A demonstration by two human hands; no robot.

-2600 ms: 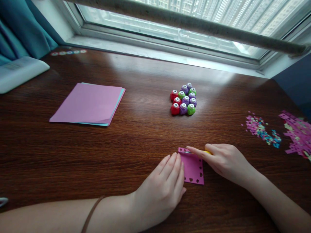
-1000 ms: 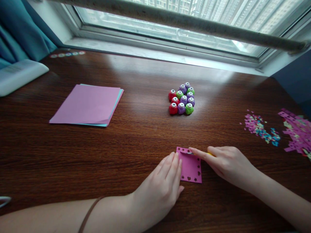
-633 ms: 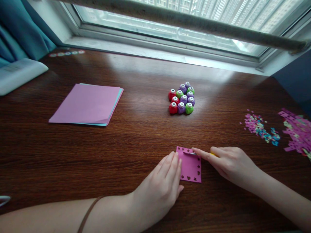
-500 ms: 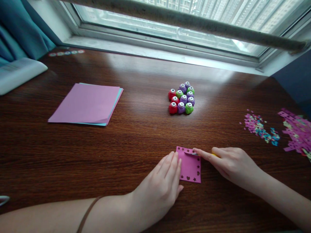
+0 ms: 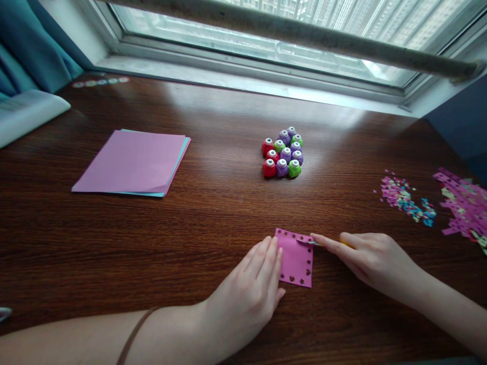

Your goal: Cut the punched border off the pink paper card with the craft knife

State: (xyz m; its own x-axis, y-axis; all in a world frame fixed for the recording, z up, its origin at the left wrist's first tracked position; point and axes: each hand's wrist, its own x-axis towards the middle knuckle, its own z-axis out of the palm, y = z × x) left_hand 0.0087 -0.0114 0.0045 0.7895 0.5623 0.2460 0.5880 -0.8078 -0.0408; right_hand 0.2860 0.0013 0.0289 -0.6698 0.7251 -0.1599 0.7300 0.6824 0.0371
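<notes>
My dark wooden table [image 5: 213, 218] carries a paper stack [image 5: 131, 162], clustered little punches [image 5: 282, 153], the pink punched square [image 5: 294, 258], and what look like paper scraps [image 5: 433, 203].

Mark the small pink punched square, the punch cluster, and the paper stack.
small pink punched square [image 5: 296, 256], head view, bare middle of the sheet.
punch cluster [image 5: 282, 153], head view, a central purple punch.
paper stack [image 5: 133, 161], head view, top pink sheet.

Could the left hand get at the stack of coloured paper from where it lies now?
Probably yes: the left hand lies flat on the small pink square, and only bare table shows between it and the stack of coloured paper.
</notes>
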